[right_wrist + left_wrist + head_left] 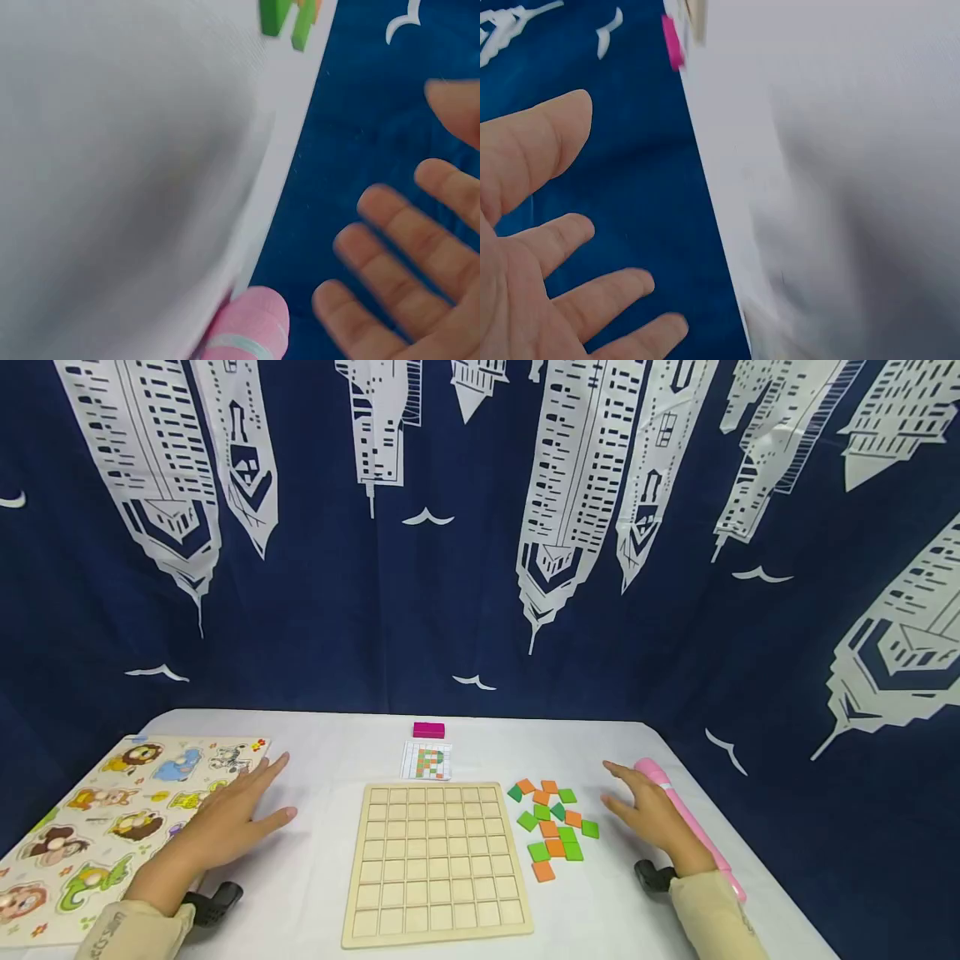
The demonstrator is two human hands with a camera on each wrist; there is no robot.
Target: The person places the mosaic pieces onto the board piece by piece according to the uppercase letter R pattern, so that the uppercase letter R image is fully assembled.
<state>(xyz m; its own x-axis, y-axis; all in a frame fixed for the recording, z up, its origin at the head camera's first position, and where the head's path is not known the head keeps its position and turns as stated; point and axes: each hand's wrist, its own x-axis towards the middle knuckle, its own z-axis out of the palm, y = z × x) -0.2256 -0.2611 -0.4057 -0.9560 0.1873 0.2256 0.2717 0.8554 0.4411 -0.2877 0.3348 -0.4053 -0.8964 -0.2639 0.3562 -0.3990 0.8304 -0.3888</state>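
Note:
My left hand (228, 818) hovers at the right edge of the animal puzzle board (97, 810), its fingers spread and holding nothing. On the other side my right hand (651, 810), also spread and holding nothing, is nearest to a pink tube (693, 827). Between the hands lies a wooden grid board (442, 860) with bare square cells. Right of it are scattered orange, light green and dark green tiles (549, 829), mostly squares with a few triangles. Behind the board lies a pattern card (426, 761) with a coloured letter-like figure on a grid.
A magenta block (429, 730) sits behind the card near the table's far edge. The white-covered table (315, 860) ends against a dark blue curtain (442, 610) printed with white buildings. Black camera mounts (213, 903) are strapped at both wrists.

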